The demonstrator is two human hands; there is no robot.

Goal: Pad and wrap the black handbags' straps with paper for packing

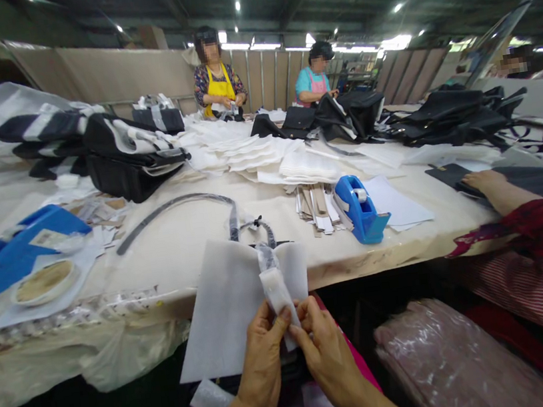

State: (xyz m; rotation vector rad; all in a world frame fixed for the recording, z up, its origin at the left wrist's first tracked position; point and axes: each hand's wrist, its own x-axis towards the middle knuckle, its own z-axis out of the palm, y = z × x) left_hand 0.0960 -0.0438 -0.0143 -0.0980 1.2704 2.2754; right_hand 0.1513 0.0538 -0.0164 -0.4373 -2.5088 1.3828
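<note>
Both my hands are closed on a white foam strip [273, 285], which stands nearly upright in front of me. My left hand [261, 343] pinches its lower left side, thumb on top. From the right, the fingers of my right hand [323, 337] grip its lower edge. Behind the strip is a white sheet [216, 312] leaning against the table edge. A dark strap [175, 203] in clear wrap curves over the table, and a shorter wrapped loop [269, 231] rises just above the strip. What the foam covers is hidden.
Blue tape dispensers stand right [366, 210] and left [29, 244], the left one behind a small dish [45, 282]. Card strips [320, 207], foam sheets [296, 159] and black bags [128, 156] lie beyond. A co-worker's hand [491, 186] reaches in from the right.
</note>
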